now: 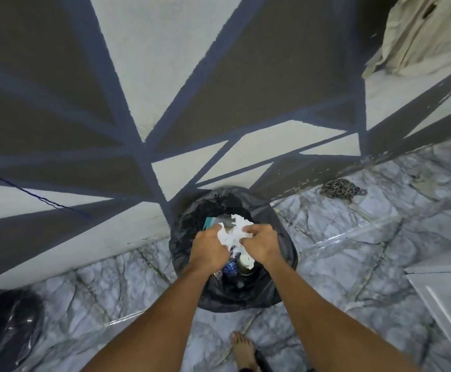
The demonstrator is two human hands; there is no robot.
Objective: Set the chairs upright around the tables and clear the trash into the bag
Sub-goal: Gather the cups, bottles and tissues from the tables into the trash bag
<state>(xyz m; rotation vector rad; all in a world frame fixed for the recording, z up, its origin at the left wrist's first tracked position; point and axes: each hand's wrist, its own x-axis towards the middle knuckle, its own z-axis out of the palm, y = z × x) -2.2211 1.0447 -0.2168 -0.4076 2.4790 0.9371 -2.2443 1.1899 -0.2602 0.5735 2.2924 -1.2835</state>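
Observation:
A black trash bag stands open on the marble floor against the painted wall. Both hands hover over its mouth. My left hand and my right hand together grip a crumpled white paper above the opening. Inside the bag, below the hands, lie a blue item, a pale round lid or cup and a teal edge. No chair or table top is clearly visible.
A second black bag sits at the lower left. A heap of chain lies by the wall at the right. A white furniture edge juts in at the right. My bare foot stands behind the bag.

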